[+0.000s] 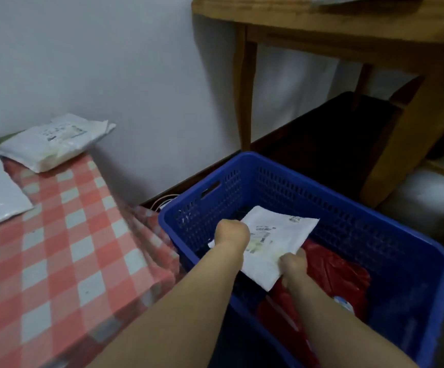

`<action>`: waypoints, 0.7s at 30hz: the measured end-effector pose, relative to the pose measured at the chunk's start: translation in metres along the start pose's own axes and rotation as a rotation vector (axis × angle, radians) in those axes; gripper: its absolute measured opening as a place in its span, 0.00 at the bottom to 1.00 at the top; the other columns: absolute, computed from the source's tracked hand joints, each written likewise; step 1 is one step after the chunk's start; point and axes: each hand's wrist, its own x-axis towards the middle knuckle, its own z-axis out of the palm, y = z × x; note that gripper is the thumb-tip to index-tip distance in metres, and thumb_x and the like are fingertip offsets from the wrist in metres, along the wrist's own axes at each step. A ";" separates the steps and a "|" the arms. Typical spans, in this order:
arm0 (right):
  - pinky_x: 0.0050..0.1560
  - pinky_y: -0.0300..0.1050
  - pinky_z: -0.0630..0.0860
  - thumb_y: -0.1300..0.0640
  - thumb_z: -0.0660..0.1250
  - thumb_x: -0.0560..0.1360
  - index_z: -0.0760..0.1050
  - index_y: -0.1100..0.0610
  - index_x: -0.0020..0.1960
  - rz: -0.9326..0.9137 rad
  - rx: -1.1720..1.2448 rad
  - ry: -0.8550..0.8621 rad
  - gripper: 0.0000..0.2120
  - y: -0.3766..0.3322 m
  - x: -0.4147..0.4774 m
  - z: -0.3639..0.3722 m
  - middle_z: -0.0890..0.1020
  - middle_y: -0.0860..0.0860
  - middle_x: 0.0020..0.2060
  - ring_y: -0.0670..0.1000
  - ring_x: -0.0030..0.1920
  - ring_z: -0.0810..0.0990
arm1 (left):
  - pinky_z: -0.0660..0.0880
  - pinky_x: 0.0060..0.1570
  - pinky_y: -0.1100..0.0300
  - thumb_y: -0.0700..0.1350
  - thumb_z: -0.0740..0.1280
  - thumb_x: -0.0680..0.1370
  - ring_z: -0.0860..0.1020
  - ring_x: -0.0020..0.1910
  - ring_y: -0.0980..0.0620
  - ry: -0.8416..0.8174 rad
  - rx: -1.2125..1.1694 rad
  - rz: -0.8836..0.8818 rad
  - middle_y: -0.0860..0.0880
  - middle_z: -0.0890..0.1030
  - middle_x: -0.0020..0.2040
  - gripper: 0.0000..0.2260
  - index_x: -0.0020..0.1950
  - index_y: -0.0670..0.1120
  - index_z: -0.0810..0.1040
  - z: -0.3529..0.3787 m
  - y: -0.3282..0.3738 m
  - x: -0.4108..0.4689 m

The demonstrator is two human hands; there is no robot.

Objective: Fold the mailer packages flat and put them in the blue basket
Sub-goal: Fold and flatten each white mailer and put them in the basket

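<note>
Head view: folded mailer (276, 236) held between both hands' grip, over blue basket (348, 181).

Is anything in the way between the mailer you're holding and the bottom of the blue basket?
No barrier. Both the left hand and right hand hold the folded mailer inside the blue basket. Below it lies only a red bag.

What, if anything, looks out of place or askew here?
Little stands out. The checked tablecloth is rucked into folds at the corner beside the blue basket. Both hands, left and right, hold the folded mailer over it.
</note>
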 end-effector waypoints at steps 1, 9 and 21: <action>0.47 0.50 0.77 0.72 0.50 0.75 0.69 0.62 0.68 0.002 -0.018 -0.006 0.24 0.005 0.007 0.007 0.78 0.60 0.59 0.59 0.50 0.78 | 0.69 0.39 0.63 0.35 0.60 0.80 0.73 0.63 0.47 -0.001 0.012 0.001 0.44 0.72 0.65 0.14 0.66 0.39 0.69 0.002 -0.002 0.011; 0.55 0.54 0.74 0.74 0.51 0.75 0.66 0.63 0.70 0.040 -0.051 -0.054 0.25 0.043 0.048 0.056 0.75 0.61 0.62 0.62 0.57 0.75 | 0.64 0.40 0.60 0.32 0.57 0.80 0.71 0.64 0.45 -0.103 0.334 0.088 0.43 0.71 0.66 0.14 0.65 0.39 0.69 0.015 -0.011 0.066; 0.62 0.56 0.68 0.64 0.52 0.81 0.65 0.67 0.65 0.505 -0.420 -0.223 0.14 0.048 0.039 0.076 0.73 0.62 0.61 0.61 0.62 0.71 | 0.69 0.42 0.69 0.39 0.56 0.81 0.73 0.59 0.50 -0.167 0.784 0.359 0.41 0.72 0.67 0.14 0.65 0.37 0.71 0.012 -0.030 0.065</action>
